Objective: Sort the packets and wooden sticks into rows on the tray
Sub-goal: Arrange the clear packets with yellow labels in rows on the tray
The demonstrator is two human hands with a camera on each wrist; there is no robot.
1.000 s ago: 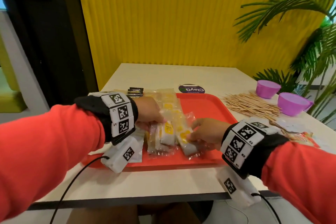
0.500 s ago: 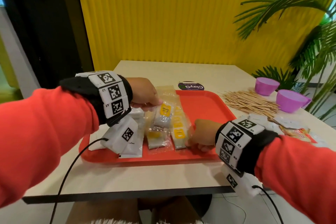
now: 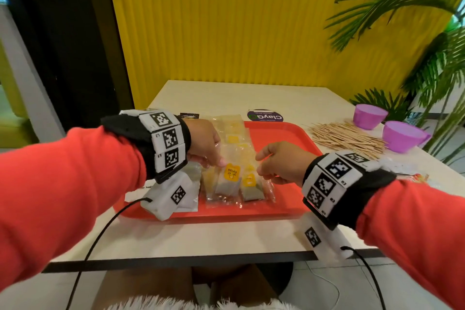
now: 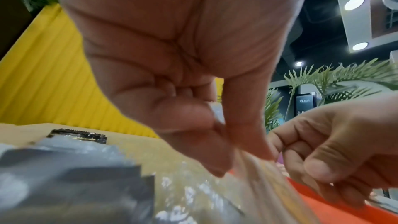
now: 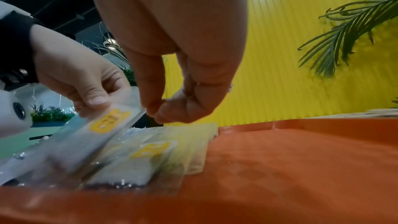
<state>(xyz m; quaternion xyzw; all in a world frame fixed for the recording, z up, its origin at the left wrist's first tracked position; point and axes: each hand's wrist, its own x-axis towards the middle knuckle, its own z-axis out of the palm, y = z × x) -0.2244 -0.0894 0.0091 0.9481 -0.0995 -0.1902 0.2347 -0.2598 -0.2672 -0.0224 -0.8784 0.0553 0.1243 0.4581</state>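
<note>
A red tray lies on the table in front of me. My left hand pinches the top of a clear tea packet with a yellow tag, tilted above other tea packets on the tray. My right hand has curled fingers, and its thumb and forefinger pinch the packet's top right corner. The right wrist view shows the lifted packet over the ones lying flat. More tea packets run in a line toward the tray's far edge. A pile of wooden sticks lies on the table right of the tray.
Two purple bowls stand beyond the sticks. White sachets lie on the tray's left part, partly behind my left wrist. Loose sachets lie at the right. Dark packets and a round sticker sit beyond the tray.
My left hand has brought the yellow-tagged packet nearer and lower over the tray's front packets. My right hand has risen from the packets to the held packet's corner.
</note>
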